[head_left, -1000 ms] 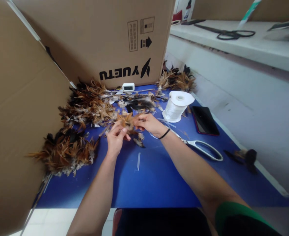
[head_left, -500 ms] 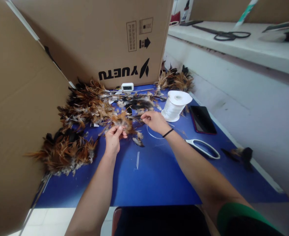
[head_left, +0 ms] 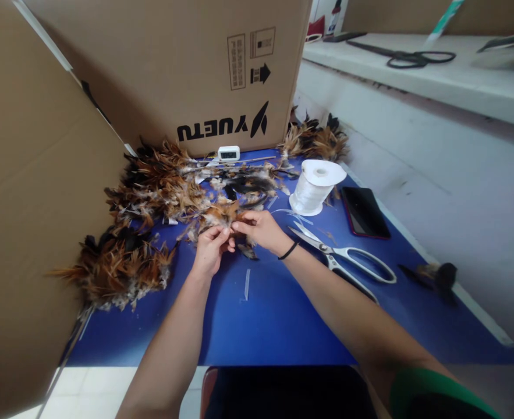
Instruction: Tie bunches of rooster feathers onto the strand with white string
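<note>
Left hand (head_left: 211, 247), fingers pinching the base of a tuft (head_left: 222, 214); right hand (head_left: 265, 230), fingers pressed together at that same base, exact grip too small to tell. The tuft's over the worktop (head_left: 278, 326), in front of the feathers (head_left: 160, 195). Off to the right, scissors (head_left: 365, 263), blades parted, just beside the forearm; spool (head_left: 312, 195) behind, phone (head_left: 365, 212) by the right edge. Open room between the forearms, running to the near edge, one strip (head_left: 247, 284) lying there. And at the far edge, a box (head_left: 152, 64) reads YUETU, upside down, with a black arrow pointing right!
</note>
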{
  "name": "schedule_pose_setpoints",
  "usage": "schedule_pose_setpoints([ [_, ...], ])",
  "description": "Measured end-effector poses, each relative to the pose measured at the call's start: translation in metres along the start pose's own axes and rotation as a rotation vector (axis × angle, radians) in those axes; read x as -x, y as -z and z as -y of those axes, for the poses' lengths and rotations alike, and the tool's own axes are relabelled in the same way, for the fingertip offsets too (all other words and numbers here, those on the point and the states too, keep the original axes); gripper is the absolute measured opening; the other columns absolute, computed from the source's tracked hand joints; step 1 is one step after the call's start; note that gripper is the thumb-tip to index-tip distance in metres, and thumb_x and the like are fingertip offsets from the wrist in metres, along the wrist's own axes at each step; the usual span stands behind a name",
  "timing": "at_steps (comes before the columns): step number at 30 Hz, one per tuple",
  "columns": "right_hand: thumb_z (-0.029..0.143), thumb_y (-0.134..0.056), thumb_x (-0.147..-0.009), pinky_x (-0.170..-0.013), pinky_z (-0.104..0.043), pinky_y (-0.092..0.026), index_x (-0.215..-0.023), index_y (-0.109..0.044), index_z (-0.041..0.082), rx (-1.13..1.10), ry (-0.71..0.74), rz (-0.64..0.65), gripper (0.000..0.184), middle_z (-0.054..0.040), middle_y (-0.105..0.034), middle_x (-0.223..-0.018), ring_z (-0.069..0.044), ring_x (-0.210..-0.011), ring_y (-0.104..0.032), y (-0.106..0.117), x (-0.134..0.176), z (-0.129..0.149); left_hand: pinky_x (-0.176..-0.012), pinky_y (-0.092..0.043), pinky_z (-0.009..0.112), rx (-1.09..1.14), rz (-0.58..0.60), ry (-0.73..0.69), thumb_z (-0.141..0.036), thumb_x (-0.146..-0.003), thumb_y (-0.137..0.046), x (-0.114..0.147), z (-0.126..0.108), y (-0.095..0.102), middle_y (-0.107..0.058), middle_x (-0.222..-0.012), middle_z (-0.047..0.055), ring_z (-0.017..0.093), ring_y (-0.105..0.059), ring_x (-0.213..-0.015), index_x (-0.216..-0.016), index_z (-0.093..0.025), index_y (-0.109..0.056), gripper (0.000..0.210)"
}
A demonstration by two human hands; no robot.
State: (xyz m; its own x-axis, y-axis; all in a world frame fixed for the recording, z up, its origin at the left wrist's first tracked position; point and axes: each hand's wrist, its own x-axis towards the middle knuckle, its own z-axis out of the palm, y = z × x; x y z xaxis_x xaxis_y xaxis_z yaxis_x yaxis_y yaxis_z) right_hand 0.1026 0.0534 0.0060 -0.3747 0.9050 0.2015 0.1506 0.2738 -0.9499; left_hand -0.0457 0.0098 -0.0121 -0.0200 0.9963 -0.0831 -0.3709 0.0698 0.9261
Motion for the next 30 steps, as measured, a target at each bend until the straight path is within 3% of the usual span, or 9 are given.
schedule_pose_setpoints([
  [5, 0.031, -0.058, -0.073, -0.053, -0.023, -0.038, -0.064, -0.06, 0.015, 0.048, -0.021, -0.12, 0.019, 0.0015, -0.059, -0.059, -0.01, -0.055, -0.05, 0.001, 0.008, -0.001, -0.044, -0.046, 0.017, -0.014, 0.03, 0.044, -0.034, -0.065, -0.076, 0.001, 0.003, -0.001, -0.061, -0.062, 0.0, 0.007, -0.055, -0.049, -0.075, -0.013, -0.065, 0.025],
  [11, 0.032, -0.064, -0.069, -0.05, -0.024, -0.044, -0.069, -0.059, 0.015, -0.235, -0.172, -0.264, 0.017, 0.0003, -0.062, -0.059, -0.01, -0.051, -0.054, 0.0, 0.022, 0.01, -0.046, -0.047, 0.018, -0.034, 0.047, 0.048, -0.034, -0.067, -0.075, 0.002, 0.006, -0.002, -0.065, -0.07, 0.002, 0.006, -0.055, -0.049, -0.072, -0.013, -0.064, 0.024],
  [19, 0.03, -0.066, -0.067, -0.05, -0.023, -0.048, -0.069, -0.058, 0.015, -0.352, -0.237, -0.326, 0.017, -0.0007, -0.064, -0.059, -0.014, -0.059, -0.063, -0.002, 0.027, 0.018, -0.045, -0.047, 0.02, -0.1, -0.011, -0.007, -0.036, -0.065, -0.075, 0.0, 0.007, -0.003, -0.065, -0.067, 0.002, 0.007, -0.054, -0.048, -0.072, -0.012, -0.065, 0.027],
  [30, 0.025, -0.065, -0.067, -0.048, -0.021, -0.048, -0.066, -0.057, 0.016, -0.355, -0.254, -0.371, 0.012, 0.0, -0.064, -0.057, -0.012, -0.054, -0.062, -0.006, 0.027, 0.017, -0.046, -0.047, 0.022, -0.232, -0.03, -0.089, -0.037, -0.068, -0.071, 0.0, 0.012, -0.003, -0.063, -0.057, 0.0, 0.009, -0.053, -0.044, -0.068, -0.013, -0.066, 0.025],
])
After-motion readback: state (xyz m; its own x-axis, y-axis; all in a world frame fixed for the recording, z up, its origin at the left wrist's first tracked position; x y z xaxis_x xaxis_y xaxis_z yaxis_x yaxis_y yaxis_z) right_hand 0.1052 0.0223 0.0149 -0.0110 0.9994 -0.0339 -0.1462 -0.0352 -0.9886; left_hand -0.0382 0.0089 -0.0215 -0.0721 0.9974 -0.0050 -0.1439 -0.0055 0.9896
